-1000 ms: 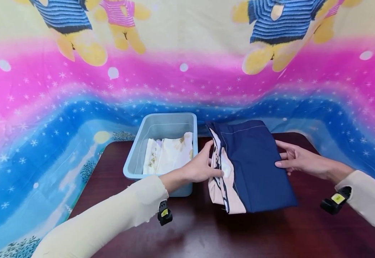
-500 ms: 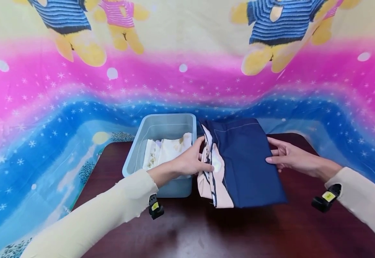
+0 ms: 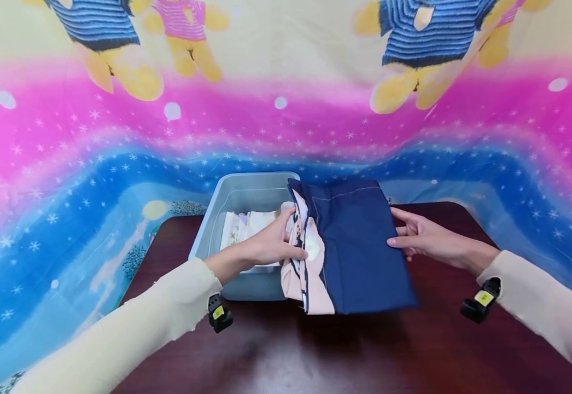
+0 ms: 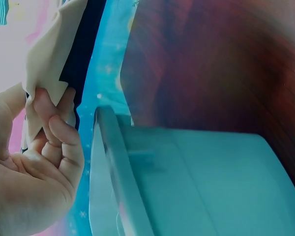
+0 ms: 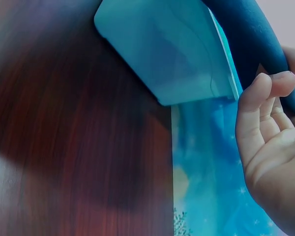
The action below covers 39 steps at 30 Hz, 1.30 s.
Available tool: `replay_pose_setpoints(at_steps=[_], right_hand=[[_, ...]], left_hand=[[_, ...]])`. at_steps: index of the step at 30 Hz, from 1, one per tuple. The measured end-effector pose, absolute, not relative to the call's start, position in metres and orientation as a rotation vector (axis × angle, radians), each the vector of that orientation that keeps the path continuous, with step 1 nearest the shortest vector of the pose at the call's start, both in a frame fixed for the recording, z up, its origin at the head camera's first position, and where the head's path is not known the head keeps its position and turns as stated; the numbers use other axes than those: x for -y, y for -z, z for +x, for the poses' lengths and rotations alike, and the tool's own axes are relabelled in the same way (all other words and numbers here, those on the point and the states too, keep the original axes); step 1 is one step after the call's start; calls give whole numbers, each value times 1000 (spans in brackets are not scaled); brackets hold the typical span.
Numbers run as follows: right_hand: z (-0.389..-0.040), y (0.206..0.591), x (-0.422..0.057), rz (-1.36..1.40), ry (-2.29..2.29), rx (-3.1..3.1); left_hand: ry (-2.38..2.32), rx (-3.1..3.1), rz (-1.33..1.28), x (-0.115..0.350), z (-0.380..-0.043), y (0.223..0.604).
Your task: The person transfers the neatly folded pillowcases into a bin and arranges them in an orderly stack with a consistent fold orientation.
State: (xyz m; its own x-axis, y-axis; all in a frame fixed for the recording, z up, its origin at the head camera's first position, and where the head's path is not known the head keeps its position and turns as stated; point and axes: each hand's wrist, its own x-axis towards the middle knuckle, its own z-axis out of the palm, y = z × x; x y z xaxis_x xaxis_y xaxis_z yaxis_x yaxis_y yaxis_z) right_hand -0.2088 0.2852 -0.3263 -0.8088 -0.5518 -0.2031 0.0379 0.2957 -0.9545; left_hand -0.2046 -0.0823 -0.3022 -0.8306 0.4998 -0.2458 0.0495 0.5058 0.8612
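Observation:
A folded navy cloth with pale pink and patterned layers along its left edge hangs above the table, in front of and beside the tub. My left hand pinches those layered edges, thumb on the near face; in the left wrist view its fingers curl beneath the pale fabric. On the opposite side my right hand grips the navy edge between thumb and fingers, and the right wrist view shows its fingers bent under the dark fold. The cloth's left part overlaps the right rim of the grey-blue tub.
Inside the tub lie folded white cloths with a brownish print. It stands toward the back of a dark reddish-brown table. A printed curtain with bears and snowflakes hangs right behind the table.
Both hands have carried the folded navy cloth leftward, from beside the tub to over its right rim. The tub and the white cloths have stayed put.

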Motion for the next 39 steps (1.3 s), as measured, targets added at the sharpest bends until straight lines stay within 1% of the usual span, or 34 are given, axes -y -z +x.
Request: replay_pose_setpoints(at_steps=[10, 27, 39], right_hand=[[-212, 323, -267, -458, 1584, -2046], [-222, 319, -241, -474, 1642, -2017], [-224, 313, -228, -429, 1628, -2053]], left_hand=[[-1294, -2227, 487, 101, -212, 296], [-1204, -2297, 458, 124, -224, 290], [-1174, -2332, 504, 139, -230, 284]])
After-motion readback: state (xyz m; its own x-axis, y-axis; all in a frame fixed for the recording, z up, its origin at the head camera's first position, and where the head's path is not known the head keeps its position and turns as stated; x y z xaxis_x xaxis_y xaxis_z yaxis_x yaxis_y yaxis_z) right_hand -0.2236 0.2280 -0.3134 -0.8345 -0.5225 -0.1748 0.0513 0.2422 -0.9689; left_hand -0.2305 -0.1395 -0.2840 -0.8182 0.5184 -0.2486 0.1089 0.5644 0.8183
